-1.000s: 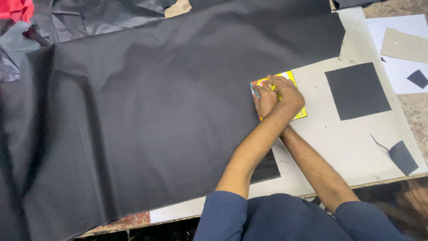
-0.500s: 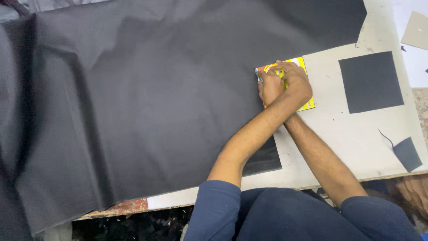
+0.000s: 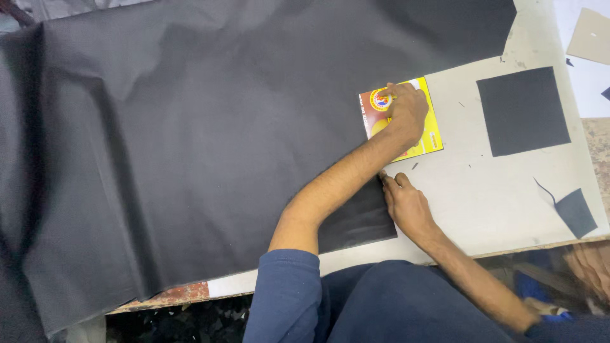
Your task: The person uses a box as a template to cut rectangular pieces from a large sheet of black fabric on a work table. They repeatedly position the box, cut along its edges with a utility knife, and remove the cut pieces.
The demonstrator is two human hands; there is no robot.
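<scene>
My left hand [image 3: 406, 109] lies flat, fingers together, pressing down on the yellow and red card [image 3: 401, 118], which sits on the pale tabletop [image 3: 483, 190] right at the edge of the big black sheet [image 3: 190, 140]. The left forearm reaches up and across from my body, so this hand is the farther one. The card's long axis runs roughly away from me, tilted a little to the left at its far end, and its left edge touches or slightly overlaps the sheet's border; I cannot tell which. My right hand [image 3: 406, 206] rests nearer to me, just below the card, its fingers loosely curled with the tips on the cut edge of the black sheet where a corner of it juts out toward my lap. It holds nothing that I can see. The black sheet spreads out to the left of both hands and covers most of the tabletop, wrinkled near its far left side. To the right of the card, well apart from it, lies a cut black square [image 3: 522, 111], and nearer my right side a smaller black offcut [image 3: 577, 213] with a thin curling tail. A tan cardboard piece [image 3: 591, 37] sits at the far right corner. Nothing stands between my hands and the card.
</scene>
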